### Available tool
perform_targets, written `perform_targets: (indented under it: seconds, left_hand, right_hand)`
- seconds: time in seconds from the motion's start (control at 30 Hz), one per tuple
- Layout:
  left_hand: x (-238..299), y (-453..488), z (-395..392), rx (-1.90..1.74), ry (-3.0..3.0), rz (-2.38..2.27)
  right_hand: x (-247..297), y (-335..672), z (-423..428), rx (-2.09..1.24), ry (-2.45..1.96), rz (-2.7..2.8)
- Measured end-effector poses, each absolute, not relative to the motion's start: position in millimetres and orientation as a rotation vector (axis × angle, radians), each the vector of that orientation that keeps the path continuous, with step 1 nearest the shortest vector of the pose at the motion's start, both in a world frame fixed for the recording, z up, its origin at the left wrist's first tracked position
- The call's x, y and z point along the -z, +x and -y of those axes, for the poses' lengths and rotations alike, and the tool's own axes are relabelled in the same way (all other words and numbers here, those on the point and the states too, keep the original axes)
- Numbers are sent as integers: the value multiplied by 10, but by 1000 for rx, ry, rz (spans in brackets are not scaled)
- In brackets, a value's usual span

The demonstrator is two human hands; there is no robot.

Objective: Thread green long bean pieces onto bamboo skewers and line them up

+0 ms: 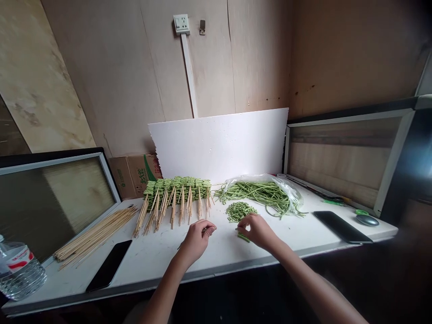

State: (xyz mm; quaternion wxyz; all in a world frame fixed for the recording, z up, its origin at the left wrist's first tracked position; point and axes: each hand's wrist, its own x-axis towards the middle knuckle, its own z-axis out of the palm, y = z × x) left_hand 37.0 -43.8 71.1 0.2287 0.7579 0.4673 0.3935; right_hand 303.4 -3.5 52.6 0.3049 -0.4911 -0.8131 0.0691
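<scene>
My left hand (198, 237) is closed above the front of the white table, its fingertips pinched together. A thin stick end, like that of a bamboo skewer, pokes out behind its palm; the rest is hidden by the fingers. To the right, my right hand (255, 230) pinches what looks like a small cut green bean piece. Just under its fingertips lie a few cut bean pieces (243, 237). Behind that hand is a small heap of short cut green beans (239, 209). Finished bean skewers (178, 191) are stacked at the back left, their bare sticks pointing toward me.
Loose bamboo skewers (96, 234) and a phone (110, 265) lie left, near a water bottle (20, 274). Long green beans (256, 192) spill from a clear plastic bag (293, 191). Another phone (340, 226) and a mouse-like oval object (367, 220) lie right. A white foam board (219, 146) stands behind.
</scene>
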Motion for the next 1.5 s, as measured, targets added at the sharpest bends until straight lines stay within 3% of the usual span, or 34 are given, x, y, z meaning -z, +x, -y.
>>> perform_targets:
  seconds: [0.23,0.6,0.77,0.97,1.5]
  left_hand:
    - [-693,377,438,-1075,2097,-1268]
    - [-654,401,466,-964,2097,-1294]
    - [-625,387,480,-892,2175,-1276]
    - [-570,508,449,-1174,2108,-1114]
    - [-670,521,492,-1330,2183,-1116]
  right_hand:
    - [-409,2970,41,78,-1404,2209]
    - [-410,2995,43,79,-1467,2216]
    - [-509,2956,87,-89,-1278,2102]
    - [-687,2757,308,-555,-891,2007]
    - [-674,2663,352,-285,-679,1998]
